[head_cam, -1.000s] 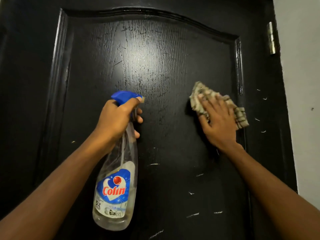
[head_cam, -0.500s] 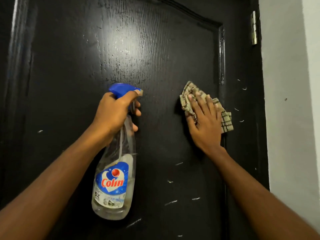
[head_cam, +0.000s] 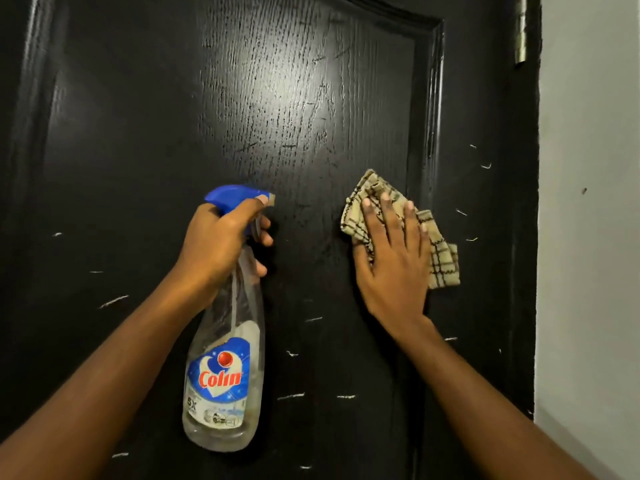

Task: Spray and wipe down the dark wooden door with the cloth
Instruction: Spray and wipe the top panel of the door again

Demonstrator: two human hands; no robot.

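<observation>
Your left hand (head_cam: 221, 244) grips neck of clear Colin spray bottle (head_cam: 225, 358), fingers curled at blue trigger head. Your right hand (head_cam: 391, 265), fingers straight and spread, presses crumpled checked beige cloth (head_cam: 443, 258) on door (head_cam: 138, 133), beside panel's right moulding. Metal hinge (head_cam: 520, 32) at door's right edge. Door black, glossy, grained, pale-scratched.

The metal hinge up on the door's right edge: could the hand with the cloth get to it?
Probably yes: the right hand presses the cloth flat on the door, below and left of the hinge, with nothing but bare door surface between them.
</observation>
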